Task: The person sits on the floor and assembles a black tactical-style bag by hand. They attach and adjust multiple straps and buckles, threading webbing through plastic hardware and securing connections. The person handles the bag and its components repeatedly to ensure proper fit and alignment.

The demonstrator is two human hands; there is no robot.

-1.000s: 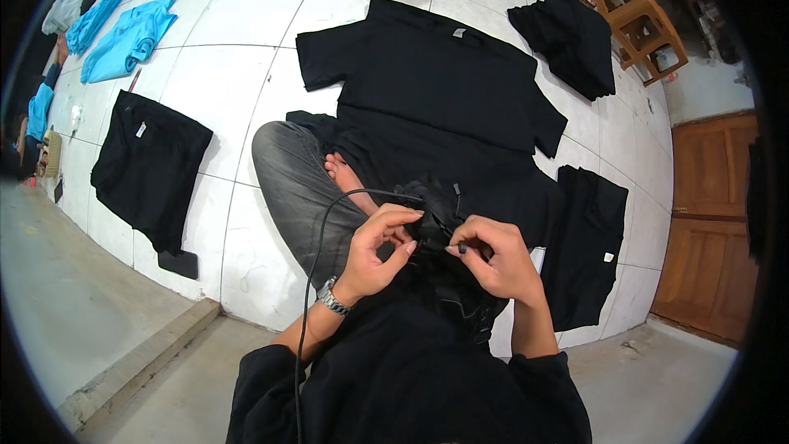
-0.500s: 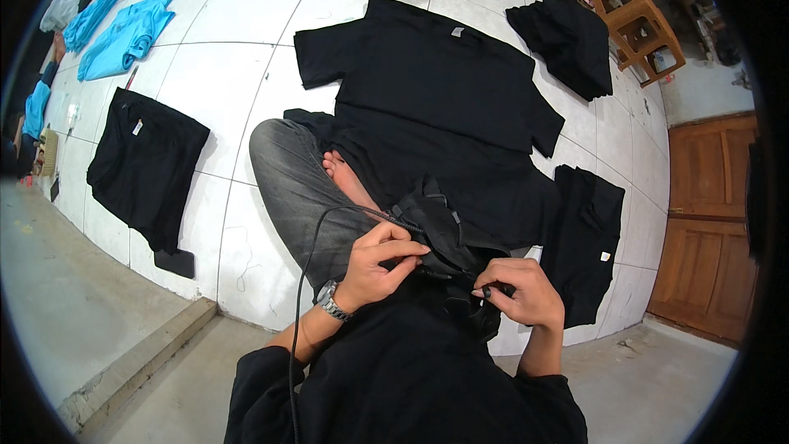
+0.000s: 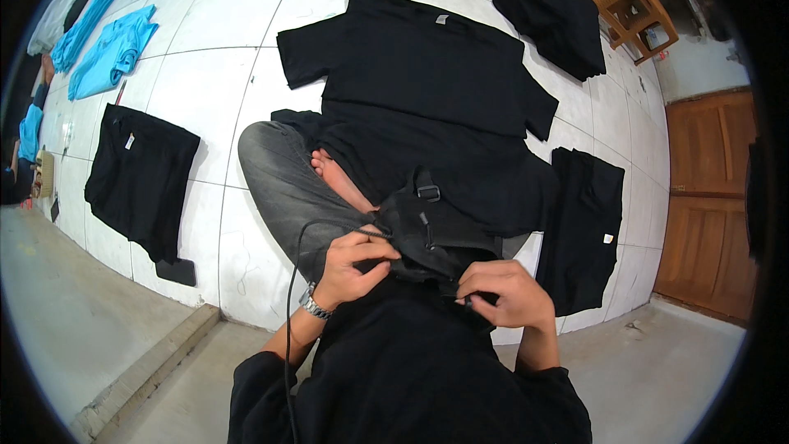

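Observation:
A small black bag [image 3: 403, 218] with a strap buckle and a zip pull lies in my lap. My left hand [image 3: 349, 271], with a metal watch on its wrist, pinches the bag's left edge at the opening. A black cable [image 3: 294, 296] runs up past that wrist to the bag beside my fingers. At the bag's right end, my right hand [image 3: 511, 292] has thumb and fingers closed on its edge; a small dark piece shows at the fingertips. Beyond the bag, a black T-shirt [image 3: 423, 74] is spread out, its lower part reaching my legs.
Folded black shirts lie at the left [image 3: 144, 181] and right [image 3: 585, 230]. A black pile [image 3: 552, 29] sits farther back, near a brown plastic stool [image 3: 631, 8]. Blue garments [image 3: 111, 49] are at far left. A dark phone [image 3: 177, 272] rests by the floor's raised edge [image 3: 156, 366].
The bag now shows more of its front, with the buckle and zip pull exposed. Both hands keep their grip at its edges. The whole view has shifted slightly.

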